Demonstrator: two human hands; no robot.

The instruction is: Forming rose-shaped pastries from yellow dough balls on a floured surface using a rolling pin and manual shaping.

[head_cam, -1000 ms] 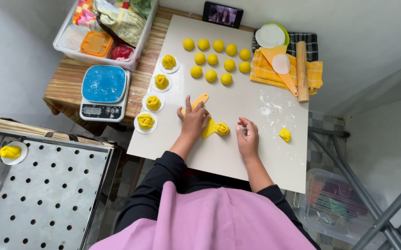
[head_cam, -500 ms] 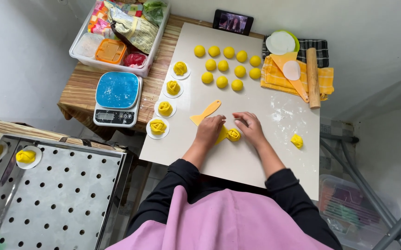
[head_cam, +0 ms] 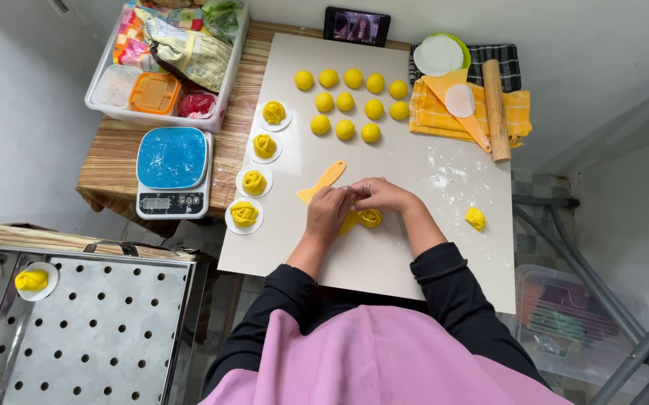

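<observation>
A strip of yellow dough, partly rolled into a coil (head_cam: 365,219), lies on the pale work board (head_cam: 414,247). My left hand (head_cam: 327,214) grips the flat end of the strip. My right hand (head_cam: 381,195) curls over the coiled end, fingertips meeting the left hand above the dough. A yellow plastic scraper (head_cam: 323,182) lies just behind my left hand. A small lump of yellow dough (head_cam: 475,218) sits on the board to the right of my right forearm.
Several yellow dough balls (head_cam: 350,101) sit at the back of the board. Several shaped rolls on white paper rounds (head_cam: 254,182) line its left edge. A blue scale (head_cam: 172,171), a plastic bin (head_cam: 167,60), a phone (head_cam: 356,26), a rolling pin (head_cam: 495,109) and a perforated steamer tray (head_cam: 77,330) surround it.
Both hands have drawn together over the dough strip; my right hand came in from the side onto the coil. The camera view shifted slightly.
</observation>
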